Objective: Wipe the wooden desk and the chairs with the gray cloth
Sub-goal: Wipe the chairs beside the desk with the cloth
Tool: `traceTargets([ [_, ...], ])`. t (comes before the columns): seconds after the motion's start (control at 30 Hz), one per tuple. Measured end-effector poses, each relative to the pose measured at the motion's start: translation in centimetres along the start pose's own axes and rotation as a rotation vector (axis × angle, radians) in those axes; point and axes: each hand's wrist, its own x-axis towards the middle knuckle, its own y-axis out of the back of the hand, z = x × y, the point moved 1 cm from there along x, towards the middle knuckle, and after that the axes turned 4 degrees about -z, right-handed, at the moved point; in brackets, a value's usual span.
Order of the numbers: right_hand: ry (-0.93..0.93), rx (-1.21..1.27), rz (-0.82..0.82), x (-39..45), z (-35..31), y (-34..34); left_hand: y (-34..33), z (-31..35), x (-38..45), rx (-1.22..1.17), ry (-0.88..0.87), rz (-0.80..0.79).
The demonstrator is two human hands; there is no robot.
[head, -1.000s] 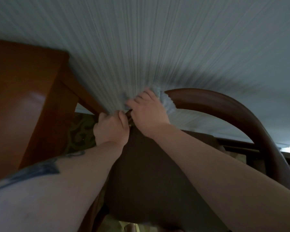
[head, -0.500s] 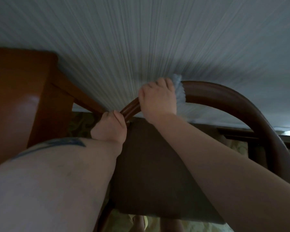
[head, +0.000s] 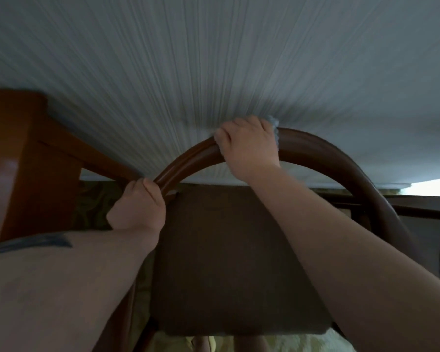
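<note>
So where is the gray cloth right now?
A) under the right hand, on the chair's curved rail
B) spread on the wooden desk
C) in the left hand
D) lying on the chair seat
A: the gray cloth peeks out from under the right hand, which grips the chair's curved rail.

Gray cloth draped over the dark chair's curved top rail — wooden desk left

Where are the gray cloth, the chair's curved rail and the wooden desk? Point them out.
gray cloth [head: 276, 132]: head view, fringe beside the right hand.
curved rail [head: 323, 146]: head view, top of the arch.
wooden desk [head: 13, 153]: head view, glossy side panel.
</note>
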Motion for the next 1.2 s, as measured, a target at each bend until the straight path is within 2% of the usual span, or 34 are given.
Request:
traceTargets([
  [0.2,-0.332,0.067,0.066,-1.9,7.3,1.8,0.0,0.1,-0.1,-0.047,0.013,0.004],
  [0.43,-0.792,0.093,-0.034,-6.8,14.5,2.2,-0.3,-0.1,0.2,-0.063,-0.007,0.018],
  [0.5,-0.897,0.099,-0.071,-8.9,15.5,2.3,-0.1,-0.1,0.2,-0.066,-0.005,-0.006],
  [0.7,-1.060,0.180,0.013,-9.8,14.7,2.7,0.3,0.0,0.0,-0.067,-0.019,-0.018],
  [0.77,-1.012,0.154,-0.019,-7.4,13.6,3.1,0.2,0.0,0.0,-0.067,-0.025,-0.012],
  [0.83,-0.884,0.166,-0.003,-4.4,11.7,3.1,0.1,0.0,0.0,-0.060,-0.038,-0.002],
  [0.9,-0.622,0.102,-0.039,-1.2,8.2,3.0,0.0,-0.1,0.1,-0.045,-0.043,0.006],
  [0.97,-0.356,-0.046,-0.152,1.0,3.1,2.5,-0.1,-0.2,0.1,-0.037,-0.052,0.017],
  [1.07,0.017,-0.236,-0.271,1.3,-4.9,0.7,-0.2,-0.2,0.1,-0.028,-0.046,0.010],
  [1.13,0.233,-0.243,-0.298,-0.3,-8.5,-1.1,-0.6,-0.4,0.4,-0.008,0.020,-0.002],
  [1.2,0.366,-0.169,-0.258,-1.5,-9.4,-2.5,-1.0,-0.6,0.6,-0.013,0.060,-0.010],
])
